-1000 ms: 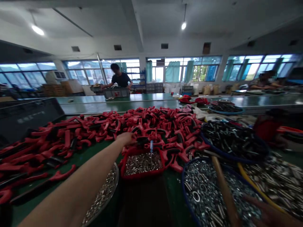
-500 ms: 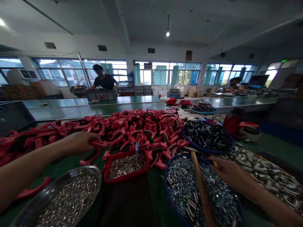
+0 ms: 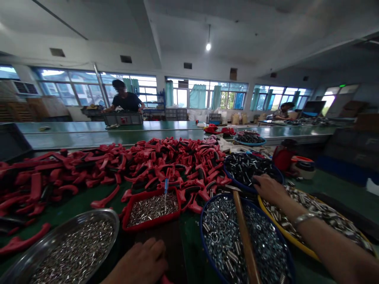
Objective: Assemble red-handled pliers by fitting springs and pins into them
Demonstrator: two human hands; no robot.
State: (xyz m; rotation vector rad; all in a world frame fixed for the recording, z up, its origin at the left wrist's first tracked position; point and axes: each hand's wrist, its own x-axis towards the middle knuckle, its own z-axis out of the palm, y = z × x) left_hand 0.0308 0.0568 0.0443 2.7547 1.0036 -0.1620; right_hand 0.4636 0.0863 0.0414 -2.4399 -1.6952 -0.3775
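My left hand (image 3: 145,260) is low in the middle with its fingers curled, over the dark board in front of the red tray (image 3: 127,221). A bit of a red plastic handle (image 3: 166,279) shows under its fingers; most of it is hidden. My right hand (image 3: 271,190) reaches to the near edge of the blue basin of black parts (image 3: 251,167), its fingers closed on a small black part (image 3: 256,180). Red handles (image 3: 177,152) lie heaped beyond the tray, which holds small metal pins and an upright blue-topped tool (image 3: 166,185).
A metal bowl (image 3: 114,221) of small metal pieces stands left. To the right, a wooden stick (image 3: 244,232) lies across a blue basin (image 3: 204,240) of rings and springs, beside a yellow tray (image 3: 296,240) of metal cylinders. One person (image 3: 127,100) works at a grey crate; another sits far right.
My left hand has come from the red heap down to the board, bringing a red handle. My right hand has moved up from the ring basin's edge to the black parts. The view has shifted slightly.
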